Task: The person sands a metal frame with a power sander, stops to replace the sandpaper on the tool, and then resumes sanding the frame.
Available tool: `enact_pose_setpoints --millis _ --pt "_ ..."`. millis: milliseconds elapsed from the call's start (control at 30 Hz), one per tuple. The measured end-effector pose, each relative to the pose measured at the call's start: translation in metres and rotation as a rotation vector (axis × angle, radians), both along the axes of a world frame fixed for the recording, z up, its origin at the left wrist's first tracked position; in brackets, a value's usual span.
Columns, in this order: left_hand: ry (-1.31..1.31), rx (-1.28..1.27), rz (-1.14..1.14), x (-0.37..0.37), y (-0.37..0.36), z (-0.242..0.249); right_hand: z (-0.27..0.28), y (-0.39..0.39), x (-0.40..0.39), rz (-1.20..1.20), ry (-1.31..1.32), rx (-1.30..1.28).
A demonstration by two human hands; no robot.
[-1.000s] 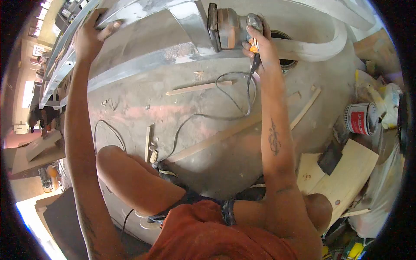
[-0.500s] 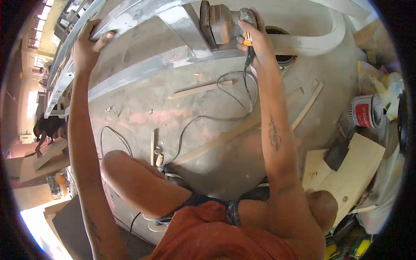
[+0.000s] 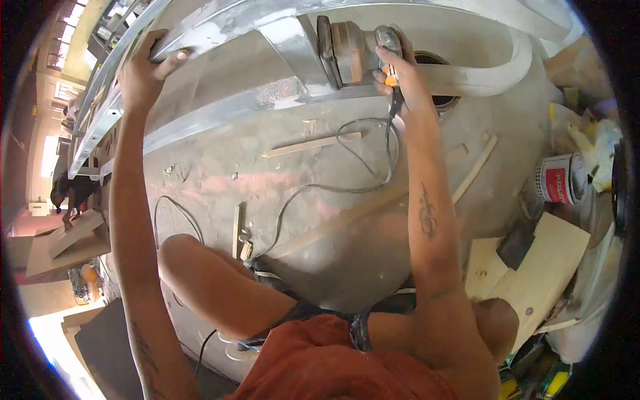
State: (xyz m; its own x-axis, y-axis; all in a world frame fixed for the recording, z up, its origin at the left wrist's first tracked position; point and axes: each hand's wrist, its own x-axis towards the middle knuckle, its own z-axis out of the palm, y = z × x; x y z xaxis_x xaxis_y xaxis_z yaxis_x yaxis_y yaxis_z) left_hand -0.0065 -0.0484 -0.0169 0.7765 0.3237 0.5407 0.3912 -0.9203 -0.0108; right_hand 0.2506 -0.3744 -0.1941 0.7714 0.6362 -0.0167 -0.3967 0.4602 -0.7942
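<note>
Fingers of the right hand [image 3: 400,77] wrap tightly around a boxy grey-orange power sander [image 3: 353,45], pressed against the dusty, pale frame [image 3: 267,100] far ahead. Left hand [image 3: 143,73] clamps the frame's smooth upper rail at far left. Black cord [image 3: 347,180] loops over rough concrete.

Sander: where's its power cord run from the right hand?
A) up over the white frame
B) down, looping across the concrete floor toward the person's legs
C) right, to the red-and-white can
B: from the right hand on the sander, the black cord loops across the floor toward the legs.
</note>
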Motion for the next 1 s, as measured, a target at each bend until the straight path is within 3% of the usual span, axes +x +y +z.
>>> enact_pose_setpoints --millis 167,333,400,467,500,567,600,667,733,767,900,1000 --pt "-0.028 0.045 0.002 -0.001 0.003 -0.002 0.0 0.01 0.008 0.004 -0.014 -0.007" --pt "0.006 0.012 0.064 -0.001 -0.006 0.001 -0.019 0.016 0.026 -0.225 0.058 0.054" --pt "0.016 -0.013 0.099 -0.001 -0.009 0.001 0.003 -0.011 0.02 -0.215 0.061 0.038" --pt "-0.002 0.075 0.096 0.0 -0.009 -0.001 0.014 -0.041 0.023 -0.186 -0.014 -0.219" --pt "-0.039 0.098 0.066 0.0 -0.015 -0.001 0.025 -0.051 0.013 -0.178 -0.033 -0.225" --pt "-0.036 0.053 0.105 0.002 -0.027 0.004 0.053 -0.068 -0.015 -0.332 -0.298 -0.257" --pt "-0.001 0.002 0.132 -0.001 -0.034 0.003 0.065 -0.078 -0.026 -0.311 -0.314 -0.268" --pt "0.033 -0.09 0.167 -0.005 -0.052 0.016 0.088 -0.096 -0.046 -0.132 -0.506 -0.545" --pt "0.047 -0.167 0.188 -0.007 -0.057 0.022 0.106 -0.09 -0.073 -0.074 -0.653 -0.603" --pt "0.034 -0.157 0.138 -0.01 -0.055 0.022 0.114 -0.082 -0.088 -0.024 -0.778 -0.654" --pt "-0.049 -0.031 -0.093 -0.02 -0.042 0.017 0.129 -0.017 -0.168 0.156 -0.757 -0.604" --pt "-0.11 0.011 -0.208 -0.024 -0.029 0.009 0.118 0.05 -0.194 0.138 -1.192 -0.637"
